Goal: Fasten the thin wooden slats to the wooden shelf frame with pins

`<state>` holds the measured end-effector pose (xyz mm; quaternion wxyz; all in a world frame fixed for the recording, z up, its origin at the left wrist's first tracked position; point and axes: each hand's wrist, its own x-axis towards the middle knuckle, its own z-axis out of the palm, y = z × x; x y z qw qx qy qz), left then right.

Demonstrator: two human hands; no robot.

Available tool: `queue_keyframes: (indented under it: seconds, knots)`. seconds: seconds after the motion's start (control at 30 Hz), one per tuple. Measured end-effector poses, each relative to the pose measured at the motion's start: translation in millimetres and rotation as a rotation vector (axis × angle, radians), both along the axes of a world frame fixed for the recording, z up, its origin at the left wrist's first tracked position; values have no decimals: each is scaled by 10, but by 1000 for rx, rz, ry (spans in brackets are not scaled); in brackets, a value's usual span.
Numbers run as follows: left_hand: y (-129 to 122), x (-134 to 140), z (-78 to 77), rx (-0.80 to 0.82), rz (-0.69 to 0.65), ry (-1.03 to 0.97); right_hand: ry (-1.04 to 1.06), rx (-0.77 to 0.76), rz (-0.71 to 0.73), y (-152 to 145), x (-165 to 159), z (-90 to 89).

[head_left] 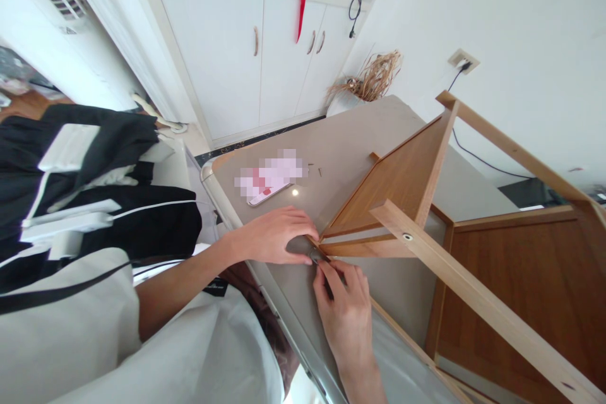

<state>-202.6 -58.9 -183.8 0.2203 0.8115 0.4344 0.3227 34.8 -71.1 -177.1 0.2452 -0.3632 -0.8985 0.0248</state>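
A wooden furniture frame with panels (392,170) stands tilted on the grey table (350,132). Its near corner lies between my two hands. My left hand (279,237) curls round that corner, fingers on the far side and thumb on the near side. Just below it, my right hand (345,303) is closed in a pinch at the same corner. A small shiny piece shows by the fingertips, too small to name. A pale wooden bar (454,271) of the frame, with a round metal fitting (407,237), slants off to the lower right.
A phone with a pink case (269,180) lies on the table left of the frame, its picture blurred out. Small screws (320,172) lie beside it. Dark clothes and white chargers (71,221) are at left. Behind stand white cabinets (213,50) and a dried plant (374,79).
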Motion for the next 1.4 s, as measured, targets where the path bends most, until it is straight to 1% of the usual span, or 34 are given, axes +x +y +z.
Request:
queue_keyframes:
  seconds: [0.2, 0.4, 0.6, 0.9, 1.4]
  knots:
    - [-2, -2, -20, -1, 2, -13, -8, -2, 26, 0, 6, -15]
    - [3, -6, -24, -4, -2, -16, 12, 5, 44, 7, -15, 18]
    - [4, -6, -6, 7, 7, -22, 66, 8, 38, 6, -25, 24]
    - [4, -2, -9, 9, 7, -11, 59, -18, 20, -16, 0, -51]
    - [-2, -13, -11, -12, -4, -18, 119, -33, 20, -15, -46, -17]
